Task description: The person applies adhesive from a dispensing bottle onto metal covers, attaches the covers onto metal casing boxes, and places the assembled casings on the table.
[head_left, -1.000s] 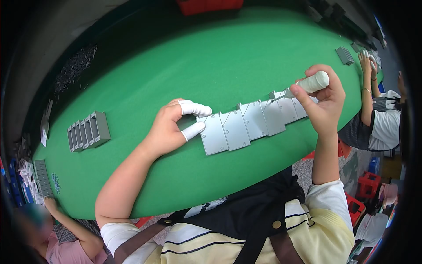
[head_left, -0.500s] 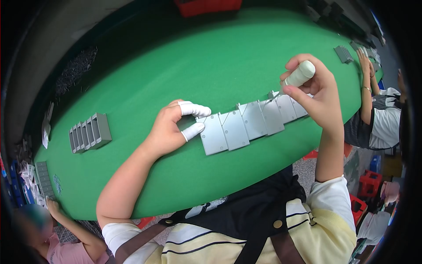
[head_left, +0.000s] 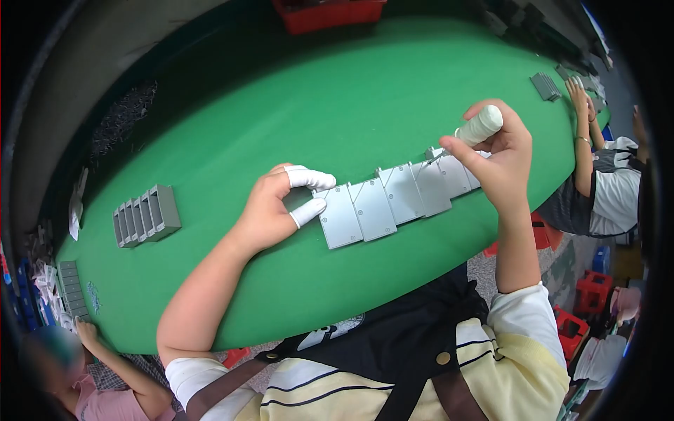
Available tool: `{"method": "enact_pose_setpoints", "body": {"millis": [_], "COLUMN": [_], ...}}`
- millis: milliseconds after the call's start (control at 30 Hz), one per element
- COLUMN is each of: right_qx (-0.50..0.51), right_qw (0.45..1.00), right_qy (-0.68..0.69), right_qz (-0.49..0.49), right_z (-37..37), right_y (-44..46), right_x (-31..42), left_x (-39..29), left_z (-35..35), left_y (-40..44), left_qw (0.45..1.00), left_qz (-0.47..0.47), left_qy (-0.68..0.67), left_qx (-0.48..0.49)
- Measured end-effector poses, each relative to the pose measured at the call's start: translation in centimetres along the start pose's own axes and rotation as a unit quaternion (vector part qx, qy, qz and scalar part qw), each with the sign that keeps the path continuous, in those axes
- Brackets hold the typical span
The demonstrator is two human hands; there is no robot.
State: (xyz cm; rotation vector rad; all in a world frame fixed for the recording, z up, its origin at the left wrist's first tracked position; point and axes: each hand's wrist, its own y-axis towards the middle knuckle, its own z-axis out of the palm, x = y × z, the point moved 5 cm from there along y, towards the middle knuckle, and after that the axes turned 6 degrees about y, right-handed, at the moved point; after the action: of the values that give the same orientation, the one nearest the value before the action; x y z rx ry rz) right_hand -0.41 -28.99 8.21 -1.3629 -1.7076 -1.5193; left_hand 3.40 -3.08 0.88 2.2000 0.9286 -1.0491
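Note:
Several flat silver-grey plates (head_left: 342, 219) lie in an overlapping, slanting row on the green table, with small screws at their corners. My left hand (head_left: 277, 203), with white covers on thumb and fingers, pinches the left end of the row at its upper corner. Above the right part of the row, my right hand (head_left: 502, 151) is closed round the white-wrapped handle of a screwdriver (head_left: 480, 125). Its shaft slants down-left to the top edge of a plate near the middle of the row. The right end of the row is partly hidden by my right hand.
A grey slotted block (head_left: 147, 216) stands at left on the green table (head_left: 281, 105). Dark screws (head_left: 126, 116) are heaped at upper left; a red bin (head_left: 328, 15) is at the far edge. Co-workers sit at lower left and right, near grey parts (head_left: 545, 86).
My right hand and the screwdriver have shifted left along the row, rising and then lowering a little. My left hand keeps its hold on the row's left end.

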Motion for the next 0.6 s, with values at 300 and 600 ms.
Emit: {"method": "enact_pose_setpoints", "body": {"millis": [300, 600], "right_qx": [-0.117, -0.04], "right_qw": [0.983, 0.994], "right_qy": [0.087, 0.079], "right_qz": [-0.11, -0.066], "right_z": [-1.7, 0.4], "right_y": [-1.6, -2.0], "right_x": [0.5, 0.4], "left_x": [-0.1, 0.0], "left_z": [0.1, 0.0], "left_y": [0.0, -0.1], "left_qw": [1.0, 1.0], "left_qz": [-0.002, -0.003], "left_qy": [0.005, -0.006], "left_qx": [0.009, -0.003]}}
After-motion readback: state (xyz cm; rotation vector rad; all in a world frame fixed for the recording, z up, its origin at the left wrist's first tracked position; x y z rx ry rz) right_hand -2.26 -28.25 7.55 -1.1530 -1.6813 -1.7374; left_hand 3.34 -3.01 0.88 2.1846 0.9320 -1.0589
